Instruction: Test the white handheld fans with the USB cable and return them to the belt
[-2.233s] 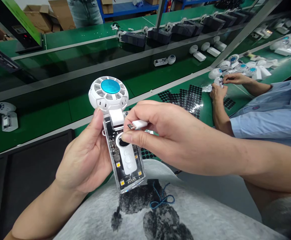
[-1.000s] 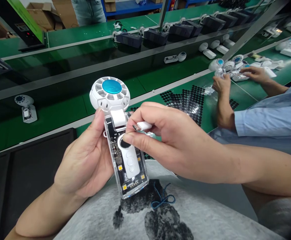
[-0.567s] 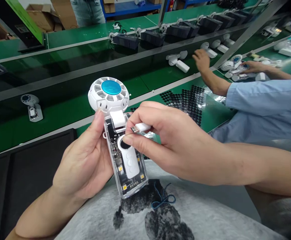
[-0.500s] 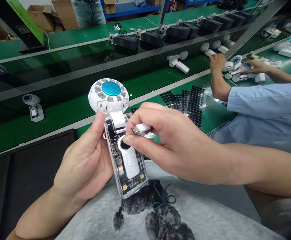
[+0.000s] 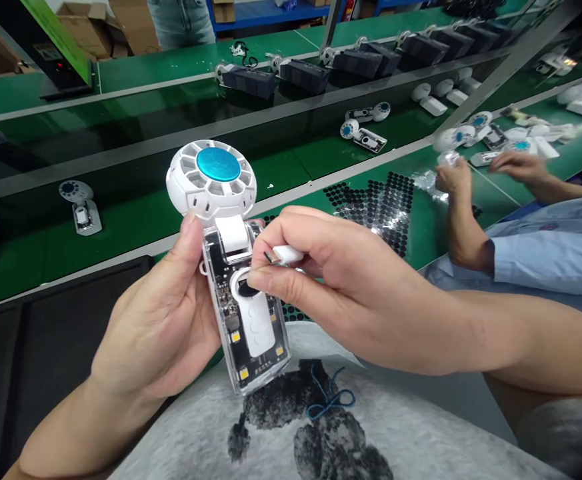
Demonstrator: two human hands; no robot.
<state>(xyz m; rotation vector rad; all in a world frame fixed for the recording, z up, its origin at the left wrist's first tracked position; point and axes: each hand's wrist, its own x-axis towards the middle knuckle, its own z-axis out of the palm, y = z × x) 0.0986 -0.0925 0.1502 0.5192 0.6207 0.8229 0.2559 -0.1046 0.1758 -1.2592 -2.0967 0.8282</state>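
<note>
My left hand point(image 5: 155, 327) is closed around a handheld fan point(image 5: 258, 327), its thumb by the neck. The fan has a white round head with a blue disc, tilted back above a clear casing that shows a circuit board and a white button panel. My right hand point(image 5: 351, 287) is closed, and a white USB plug point(image 5: 287, 255) with a metal tip sticks out between its fingers. That hand's thumb and fingertip meet at the black round window near the top of the button panel, partly covering it.
Several similar fans point(image 5: 85, 217) lie on the green conveyor point(image 5: 291, 157). Black round stickers point(image 5: 395, 200) are spread on the bench at right, near a co-worker's hands point(image 5: 455, 177). A black tray point(image 5: 71, 373) sits at left. Dark boxes point(image 5: 248, 81) line the far side.
The fan has shifted slightly left and up with my left hand; my right hand keeps its pinch. The co-worker's near hand has moved away from the conveyor, and the fans there look different.
</note>
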